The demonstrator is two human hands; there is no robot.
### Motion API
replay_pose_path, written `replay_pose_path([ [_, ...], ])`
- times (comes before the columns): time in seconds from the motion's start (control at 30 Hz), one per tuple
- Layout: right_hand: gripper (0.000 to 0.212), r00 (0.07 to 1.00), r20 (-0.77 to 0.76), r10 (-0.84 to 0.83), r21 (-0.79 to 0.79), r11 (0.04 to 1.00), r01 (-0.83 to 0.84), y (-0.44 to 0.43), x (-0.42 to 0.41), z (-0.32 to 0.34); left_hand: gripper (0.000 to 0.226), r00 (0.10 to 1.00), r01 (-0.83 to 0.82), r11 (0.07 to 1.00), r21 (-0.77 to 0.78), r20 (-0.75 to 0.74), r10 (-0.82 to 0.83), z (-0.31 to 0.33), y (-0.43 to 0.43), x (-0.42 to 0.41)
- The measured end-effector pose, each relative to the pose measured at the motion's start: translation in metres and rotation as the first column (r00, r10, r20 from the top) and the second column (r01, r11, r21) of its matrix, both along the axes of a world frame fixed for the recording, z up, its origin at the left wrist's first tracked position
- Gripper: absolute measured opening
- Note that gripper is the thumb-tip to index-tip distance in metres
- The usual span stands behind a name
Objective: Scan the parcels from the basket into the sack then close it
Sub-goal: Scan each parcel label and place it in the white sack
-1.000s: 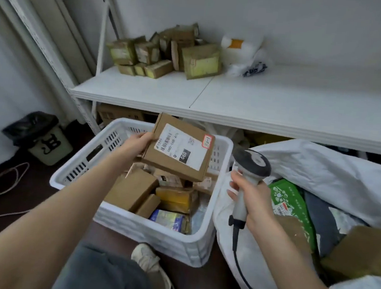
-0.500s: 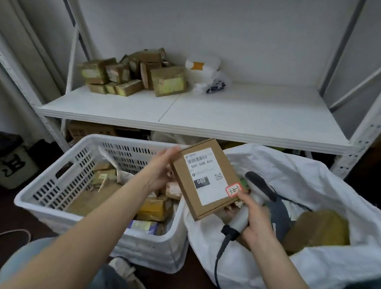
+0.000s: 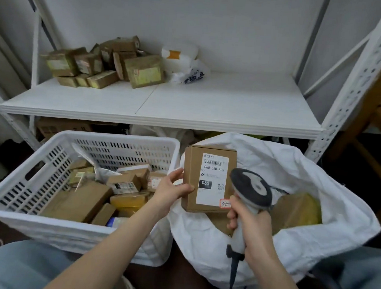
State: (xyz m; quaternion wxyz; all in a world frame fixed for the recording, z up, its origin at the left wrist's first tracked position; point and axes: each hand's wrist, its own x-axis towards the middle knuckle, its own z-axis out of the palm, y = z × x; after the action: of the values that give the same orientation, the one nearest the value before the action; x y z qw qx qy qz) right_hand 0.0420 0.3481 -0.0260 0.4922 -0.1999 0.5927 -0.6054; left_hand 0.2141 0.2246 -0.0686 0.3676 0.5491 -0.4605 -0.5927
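L hand: left hand pinches the small brown cardboard box w/ white barcode label by its left edge. Thumb on the front, fingers curled round the side.
R hand: right hand wrapped tight round the handle of the grey corded barcode scanner. Scanner head sits just in front of the box's lower right corner and hides a bit of the label.
Box pos: upright, label facing cam, held in the air over the sack mouth, just beside the basket's right rim. Not in either yet.
Basket: white slotted plastic basket on the floor, left side. Holds a good heap of brown cardboard parcels, some yellow-taped.
Sack: big white woven sack, right of the basket, mouth wide open. A few brownish parcels inside; can't count them.
Step (est.): scanning this box.
Done (est.): some parcels already in the sack.
Left (est.): drop this box in, scan the rest of the basket, close the sack. Prob. under halfway.
Bkgd: white metal shelf w/ a pile of small brown boxes.
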Motion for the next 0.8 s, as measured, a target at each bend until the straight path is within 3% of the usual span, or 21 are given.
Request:
replay_pose_path([
  [0.07, 0.022, 0.997, -0.045, 0.066, -0.006, 0.998, -0.066, 0.013, 0.008, 0.002, 0.078, 0.999, 0.030, 0.999, -0.026, 0.028, -0.029, -0.010, 0.006, -0.007],
  [0.33, 0.033, 0.993, -0.093, 0.070, 0.057, 0.996, -0.065, 0.030, 0.013, -0.004, 0.073, 0.998, 0.055, 0.998, 0.002, 0.021, -0.055, -0.030, 0.015, -0.020],
  [0.8, 0.036, 0.994, -0.101, 0.040, 0.108, 0.994, -0.029, 0.032, 0.007, -0.003, 0.069, 0.996, 0.083, 0.997, 0.005, 0.022, -0.083, -0.032, 0.014, -0.028],
])
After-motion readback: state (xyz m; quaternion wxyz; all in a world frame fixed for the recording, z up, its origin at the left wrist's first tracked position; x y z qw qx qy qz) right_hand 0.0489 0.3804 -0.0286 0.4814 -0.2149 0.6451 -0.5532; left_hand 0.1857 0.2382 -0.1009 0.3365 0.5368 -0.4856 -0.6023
